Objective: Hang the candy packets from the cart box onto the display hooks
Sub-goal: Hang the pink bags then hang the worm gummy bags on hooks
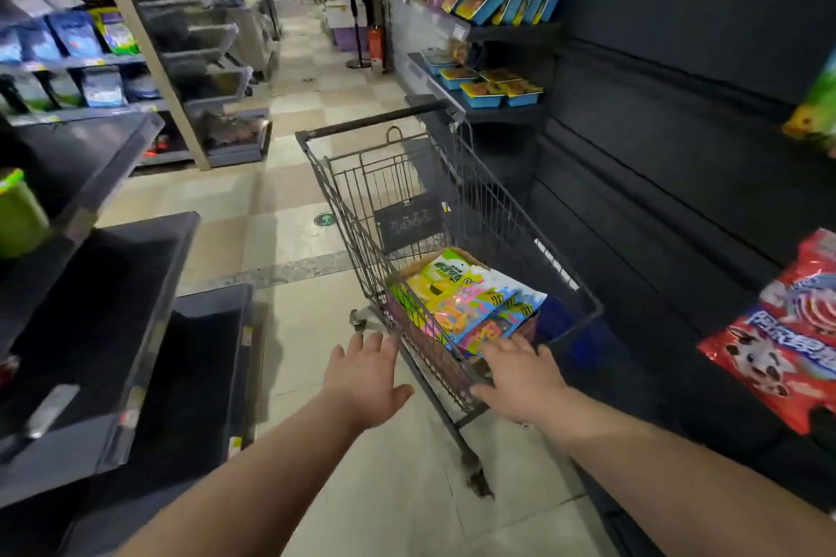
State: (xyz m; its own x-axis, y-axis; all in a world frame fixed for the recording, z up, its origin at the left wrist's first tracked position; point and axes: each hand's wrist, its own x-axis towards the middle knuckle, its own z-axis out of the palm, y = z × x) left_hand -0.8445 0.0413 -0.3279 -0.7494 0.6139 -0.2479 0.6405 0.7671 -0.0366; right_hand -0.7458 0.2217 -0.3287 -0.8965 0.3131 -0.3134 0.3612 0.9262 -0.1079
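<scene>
L hand (364,375) reaches fwd, palm down, fingers spread, holding nothing; hovers outside the wire cart (362,249), just beside its near side. R hand (520,380) also fwd, palm down, fingers loose and splayed, empty, over the cart's near rim, fingertips close to the candy packets (466,298). Packets lie stacked in a cardboard box (418,269) inside the cart; exact count unclear, several. Far R, 1 red packet (782,348) hangs on the dark display wall (656,127).

Both forearms bare; no sleeves or jewellery visible.
</scene>
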